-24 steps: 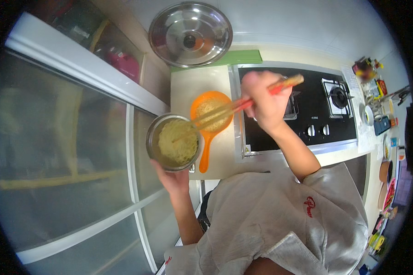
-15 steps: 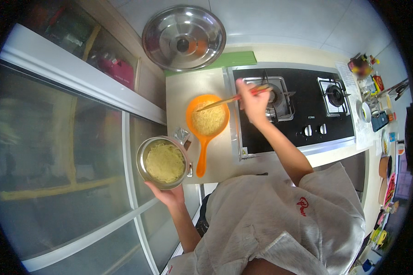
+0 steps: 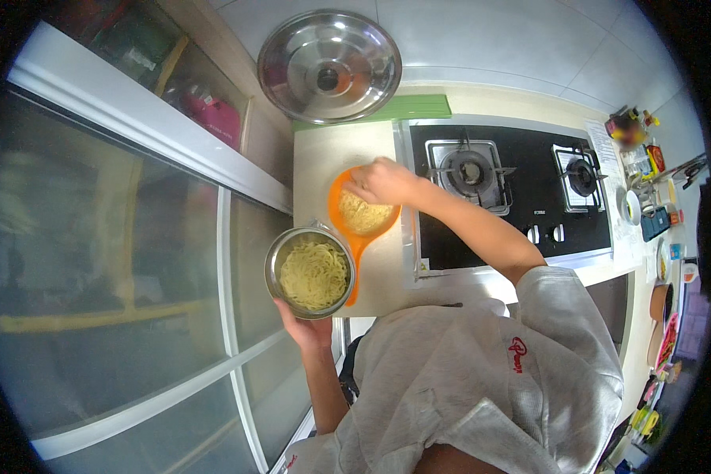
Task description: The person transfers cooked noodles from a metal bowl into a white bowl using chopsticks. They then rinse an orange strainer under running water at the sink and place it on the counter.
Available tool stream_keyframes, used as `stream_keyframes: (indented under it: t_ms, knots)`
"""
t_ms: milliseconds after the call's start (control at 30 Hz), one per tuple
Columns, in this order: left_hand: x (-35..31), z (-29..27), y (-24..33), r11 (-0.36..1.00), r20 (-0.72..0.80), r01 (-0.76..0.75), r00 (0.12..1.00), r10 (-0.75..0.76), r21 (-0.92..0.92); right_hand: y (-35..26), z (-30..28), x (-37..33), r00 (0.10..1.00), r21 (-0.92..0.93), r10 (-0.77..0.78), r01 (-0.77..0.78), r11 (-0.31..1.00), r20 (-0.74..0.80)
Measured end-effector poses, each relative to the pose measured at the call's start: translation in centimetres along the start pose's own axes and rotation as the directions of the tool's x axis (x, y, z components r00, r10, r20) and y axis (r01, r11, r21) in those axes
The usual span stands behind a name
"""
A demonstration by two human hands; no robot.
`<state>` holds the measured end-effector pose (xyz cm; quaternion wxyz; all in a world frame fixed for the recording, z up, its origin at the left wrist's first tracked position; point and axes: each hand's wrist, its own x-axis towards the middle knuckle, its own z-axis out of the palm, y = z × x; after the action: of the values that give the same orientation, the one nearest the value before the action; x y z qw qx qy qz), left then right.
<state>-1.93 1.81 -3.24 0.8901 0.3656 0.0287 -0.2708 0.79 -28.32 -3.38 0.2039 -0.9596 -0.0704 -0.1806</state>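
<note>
Scoop (image 3: 334, 204) runs front-to-back, its orange handle (image 3: 360, 248) toward the person (image 3: 482, 371).

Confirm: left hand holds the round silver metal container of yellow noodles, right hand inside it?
No: the head view shows the right hand over the round, orange, long-handled plastic bowl. The left hand does hold the metal container of noodles.

Round steel bowl (image 3: 273, 265): held up, mouth facing the camera, pale yellow noodles (image 3: 316, 275) loosely heaped inside. Orange dipper (image 3: 334, 207): on the counter (image 3: 387, 284), just right of the bowl in view, handle toward the wearer and partly hidden by the bowl. Fine pale-yellow food (image 3: 363, 213) inside, upper part covered.
</note>
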Motion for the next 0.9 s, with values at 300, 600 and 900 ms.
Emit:
stream_keyframes:
  t_ms: [300,600,900]
  knots:
    - [-0.4,-0.2,-0.1,0.998,-0.066,0.048,0.997,-0.051,-0.044,6.7,1.7,-0.3,0.586,0.418,0.804,-0.758,0.5,0.099]
    - [-0.3,0.1,0.5,1.0,-0.104,0.017,0.994,-0.019,-0.016,8.5,5.1,-4.3,0.268,0.766,0.881,-0.625,-0.149,0.39]
    - [-0.1,0.7,1.1,1.0,-0.079,-0.019,0.997,0.018,-0.005,7.1,4.0,-6.0,0.184,0.819,0.805,-0.251,-0.517,0.564]
